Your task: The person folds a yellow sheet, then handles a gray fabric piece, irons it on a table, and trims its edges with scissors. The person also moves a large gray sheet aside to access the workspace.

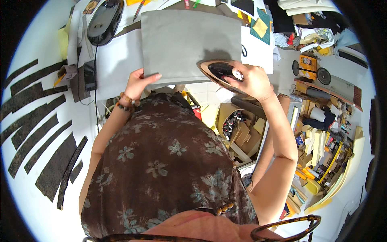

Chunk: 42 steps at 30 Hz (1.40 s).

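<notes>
A grey fabric panel (187, 45) lies on the work table before me, its near edge along the table's front edge. My left hand (139, 81) pinches the panel's near left corner, the thumb on top and the fingers beneath. In my right hand (252, 78) is a clothes iron (217, 71) with a dark body and a copper-coloured rim. It is over the panel's near right part, its tip pointing left; whether its sole touches the fabric cannot be told. White paper (116, 66) shows under the panel. Part of a black loop (244, 50) shows by the panel's right edge.
A glossy black device (105, 22) with a cable stands at the back left. A green cutting mat (264, 30) bears a yellow piece at the back right. A red and black pen (139, 10) lies at the back. Below the table is a box of scraps (242, 133). Dark fabric strips (39, 121) hang or lie left.
</notes>
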Each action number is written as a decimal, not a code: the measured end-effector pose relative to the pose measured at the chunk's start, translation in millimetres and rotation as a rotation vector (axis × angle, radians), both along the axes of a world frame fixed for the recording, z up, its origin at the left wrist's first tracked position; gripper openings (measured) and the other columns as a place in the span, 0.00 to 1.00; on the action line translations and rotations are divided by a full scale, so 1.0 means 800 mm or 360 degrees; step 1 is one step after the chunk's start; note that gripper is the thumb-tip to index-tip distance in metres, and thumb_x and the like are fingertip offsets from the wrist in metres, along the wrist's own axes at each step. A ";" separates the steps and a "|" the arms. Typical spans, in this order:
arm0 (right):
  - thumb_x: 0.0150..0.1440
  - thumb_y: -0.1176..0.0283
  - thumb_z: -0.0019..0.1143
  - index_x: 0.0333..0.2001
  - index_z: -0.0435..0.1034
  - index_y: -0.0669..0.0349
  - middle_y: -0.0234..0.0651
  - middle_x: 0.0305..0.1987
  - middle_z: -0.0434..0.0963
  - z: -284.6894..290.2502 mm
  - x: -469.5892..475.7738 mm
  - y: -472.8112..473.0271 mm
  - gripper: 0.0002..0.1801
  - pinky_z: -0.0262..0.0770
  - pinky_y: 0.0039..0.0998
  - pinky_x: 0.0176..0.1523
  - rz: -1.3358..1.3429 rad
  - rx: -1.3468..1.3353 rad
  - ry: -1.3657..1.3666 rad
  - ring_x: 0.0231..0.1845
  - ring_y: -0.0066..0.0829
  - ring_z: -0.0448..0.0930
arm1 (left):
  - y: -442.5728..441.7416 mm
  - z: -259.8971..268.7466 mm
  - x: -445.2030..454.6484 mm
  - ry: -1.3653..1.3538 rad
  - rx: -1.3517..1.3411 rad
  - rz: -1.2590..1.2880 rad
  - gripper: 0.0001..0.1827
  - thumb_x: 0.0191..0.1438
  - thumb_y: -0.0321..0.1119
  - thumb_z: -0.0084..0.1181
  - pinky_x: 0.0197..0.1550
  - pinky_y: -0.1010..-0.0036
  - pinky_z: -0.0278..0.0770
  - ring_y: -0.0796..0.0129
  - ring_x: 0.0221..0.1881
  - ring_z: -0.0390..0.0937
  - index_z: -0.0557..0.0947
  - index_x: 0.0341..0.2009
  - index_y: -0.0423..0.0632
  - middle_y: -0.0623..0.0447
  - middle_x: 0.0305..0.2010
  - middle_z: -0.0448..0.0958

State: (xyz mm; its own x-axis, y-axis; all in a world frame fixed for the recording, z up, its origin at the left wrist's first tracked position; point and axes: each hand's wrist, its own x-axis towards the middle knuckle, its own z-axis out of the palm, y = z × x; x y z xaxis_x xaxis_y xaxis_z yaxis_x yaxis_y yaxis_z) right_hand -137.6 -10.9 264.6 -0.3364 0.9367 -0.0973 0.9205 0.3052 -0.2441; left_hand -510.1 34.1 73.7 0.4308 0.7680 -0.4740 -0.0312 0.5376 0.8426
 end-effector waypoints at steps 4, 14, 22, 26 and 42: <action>0.53 0.55 0.72 0.47 0.76 0.55 0.39 0.28 0.83 0.000 0.033 0.003 0.23 0.81 0.39 0.31 0.0080 -0.0074 -0.0011 0.26 0.44 0.84 | -0.014 0.004 0.011 0.0044 0.0241 0.0033 0.18 0.55 0.28 0.73 0.47 0.76 0.78 0.77 0.42 0.78 0.84 0.49 0.39 0.57 0.43 0.84; 0.56 0.47 0.66 0.39 0.74 0.49 0.41 0.21 0.80 -0.022 0.077 0.143 0.20 0.80 0.43 0.31 0.0256 0.0156 -0.0094 0.27 0.46 0.84 | -0.012 0.030 0.005 0.0152 0.0243 -0.0026 0.15 0.56 0.31 0.72 0.43 0.79 0.76 0.80 0.38 0.76 0.84 0.46 0.39 0.59 0.39 0.84; 0.55 0.42 0.65 0.37 0.71 0.49 0.40 0.24 0.80 -0.024 0.108 0.274 0.23 0.79 0.45 0.38 0.0309 0.0216 -0.0262 0.32 0.48 0.84 | -0.017 0.025 0.004 0.0206 0.0106 0.0112 0.17 0.54 0.30 0.74 0.41 0.78 0.77 0.78 0.36 0.77 0.84 0.46 0.39 0.57 0.38 0.84; 0.55 0.43 0.65 0.36 0.71 0.49 0.40 0.24 0.80 -0.023 0.105 0.269 0.23 0.79 0.45 0.37 0.0297 0.0204 -0.0231 0.32 0.48 0.84 | -0.019 0.037 0.007 0.0332 0.0077 0.0159 0.18 0.53 0.30 0.75 0.43 0.78 0.79 0.77 0.37 0.79 0.85 0.46 0.38 0.55 0.38 0.85; 0.54 0.51 0.69 0.41 0.75 0.52 0.40 0.25 0.81 -0.016 0.002 0.122 0.20 0.81 0.41 0.32 0.0427 0.0055 0.0020 0.26 0.44 0.84 | -0.018 0.028 0.009 0.0110 0.0156 0.0039 0.17 0.55 0.28 0.71 0.49 0.76 0.78 0.77 0.42 0.79 0.83 0.49 0.39 0.56 0.43 0.85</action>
